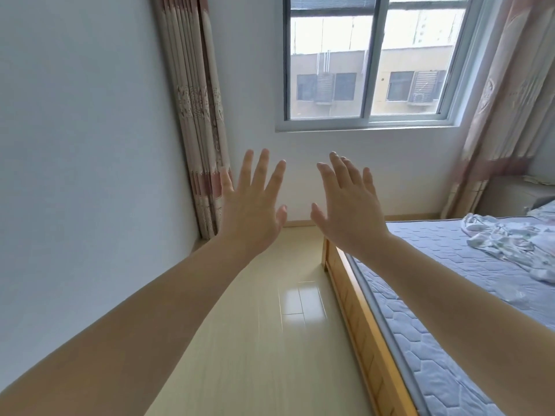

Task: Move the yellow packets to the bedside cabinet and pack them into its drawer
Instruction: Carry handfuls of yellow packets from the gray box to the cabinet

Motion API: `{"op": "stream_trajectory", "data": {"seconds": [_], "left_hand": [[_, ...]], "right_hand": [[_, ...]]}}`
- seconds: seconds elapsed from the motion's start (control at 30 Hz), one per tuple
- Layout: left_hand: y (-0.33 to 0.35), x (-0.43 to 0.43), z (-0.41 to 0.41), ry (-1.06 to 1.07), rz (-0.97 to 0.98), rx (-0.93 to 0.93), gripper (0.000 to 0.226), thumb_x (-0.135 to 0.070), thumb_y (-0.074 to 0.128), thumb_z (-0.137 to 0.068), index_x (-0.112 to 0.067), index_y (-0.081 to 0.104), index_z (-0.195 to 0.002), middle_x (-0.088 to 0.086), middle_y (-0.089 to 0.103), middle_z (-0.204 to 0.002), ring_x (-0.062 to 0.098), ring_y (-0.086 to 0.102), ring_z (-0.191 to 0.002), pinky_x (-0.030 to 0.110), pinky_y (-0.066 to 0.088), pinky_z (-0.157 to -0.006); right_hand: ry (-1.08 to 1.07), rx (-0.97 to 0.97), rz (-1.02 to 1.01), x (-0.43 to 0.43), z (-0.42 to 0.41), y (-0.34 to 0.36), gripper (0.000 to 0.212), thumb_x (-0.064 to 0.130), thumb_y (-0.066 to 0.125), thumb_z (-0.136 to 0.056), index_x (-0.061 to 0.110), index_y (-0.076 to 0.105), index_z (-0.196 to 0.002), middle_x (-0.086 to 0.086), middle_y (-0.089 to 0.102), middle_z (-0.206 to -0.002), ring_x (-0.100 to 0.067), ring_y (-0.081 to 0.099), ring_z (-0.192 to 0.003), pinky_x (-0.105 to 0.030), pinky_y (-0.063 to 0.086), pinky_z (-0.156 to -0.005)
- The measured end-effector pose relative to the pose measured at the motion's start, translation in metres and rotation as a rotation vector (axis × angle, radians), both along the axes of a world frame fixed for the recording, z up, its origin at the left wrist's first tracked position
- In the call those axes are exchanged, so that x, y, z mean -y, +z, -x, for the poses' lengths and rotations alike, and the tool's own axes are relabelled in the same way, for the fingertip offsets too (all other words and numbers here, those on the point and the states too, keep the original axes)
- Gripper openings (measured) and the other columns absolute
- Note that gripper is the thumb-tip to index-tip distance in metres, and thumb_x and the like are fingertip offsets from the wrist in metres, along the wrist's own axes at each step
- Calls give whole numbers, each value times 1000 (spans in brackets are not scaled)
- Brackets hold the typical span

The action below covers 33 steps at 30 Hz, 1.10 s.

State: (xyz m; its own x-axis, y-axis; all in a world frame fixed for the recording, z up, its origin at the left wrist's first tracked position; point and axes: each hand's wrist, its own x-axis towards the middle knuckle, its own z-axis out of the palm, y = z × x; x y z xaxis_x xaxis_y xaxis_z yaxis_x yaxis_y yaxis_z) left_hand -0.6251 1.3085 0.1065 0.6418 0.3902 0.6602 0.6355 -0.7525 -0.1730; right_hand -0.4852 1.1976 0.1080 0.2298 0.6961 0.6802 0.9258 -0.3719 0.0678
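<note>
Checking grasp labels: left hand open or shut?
Open. The left hand is held up with fingers straight and spread, its back to the camera, holding nothing.

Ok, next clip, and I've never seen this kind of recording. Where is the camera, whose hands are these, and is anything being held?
There is no machine here. A person wears one wide-angle camera on the head, so you see what they see, with their own arms reaching into the picture. The left hand and the right hand are raised side by side in the air, backs toward the camera, fingers straight and spread. Neither holds or touches anything. Behind them are a white wall and a window, with a curtain in the corner. Below is a pale floor. On the right stands a bed with a blue mattress, and a crumpled cloth lies on it. No yellow packets are in view.
</note>
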Motion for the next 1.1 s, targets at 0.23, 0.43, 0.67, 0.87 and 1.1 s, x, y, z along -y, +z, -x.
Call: {"op": "stream_trajectory", "data": {"seconds": [0.23,0.43,0.67,0.87,1.1], "left_hand": [[-19,-151,-90,21,-69,-65,75,-45,48,-90,-19,15,-153,12,12,-160,34,8,-147,66,14,-109],[-3,-287,-167,-8,-132,-88,76,-44,51,-83,-17,25,-150,13,25,-156,36,21,-144,68,22,-105],[-27,-455,-242,-59,-146,-99,77,-46,50,-85,-17,23,-151,12,21,-158,34,17,-146,67,19,-106],[-27,-619,-320,-126,-119,-113,79,-49,50,-87,-19,16,-151,12,17,-159,34,13,-147,65,14,-108],[-18,-762,-441,-318,-127,-165,72,-56,27,-86,-21,18,-149,12,20,-158,34,16,-146,63,9,-109]], "right_hand": [[-75,99,20,-143,-91,-13,67,38,63,-84,8,42,-140,-18,34,-150,-35,34,-138,-55,27,-109],[-94,112,38,-279,-169,-5,67,39,64,-83,8,44,-139,-18,36,-149,-35,36,-137,-55,29,-109],[-97,105,24,-448,-244,-28,67,42,64,-83,9,46,-137,-17,39,-148,-35,38,-136,-54,29,-109],[-184,74,48,-597,-315,-30,65,43,62,-85,8,46,-137,-18,38,-148,-35,38,-136,-55,30,-108],[-316,-5,48,-722,-408,-31,61,49,42,-88,9,48,-134,-18,42,-146,-35,43,-132,-56,34,-104]]}}
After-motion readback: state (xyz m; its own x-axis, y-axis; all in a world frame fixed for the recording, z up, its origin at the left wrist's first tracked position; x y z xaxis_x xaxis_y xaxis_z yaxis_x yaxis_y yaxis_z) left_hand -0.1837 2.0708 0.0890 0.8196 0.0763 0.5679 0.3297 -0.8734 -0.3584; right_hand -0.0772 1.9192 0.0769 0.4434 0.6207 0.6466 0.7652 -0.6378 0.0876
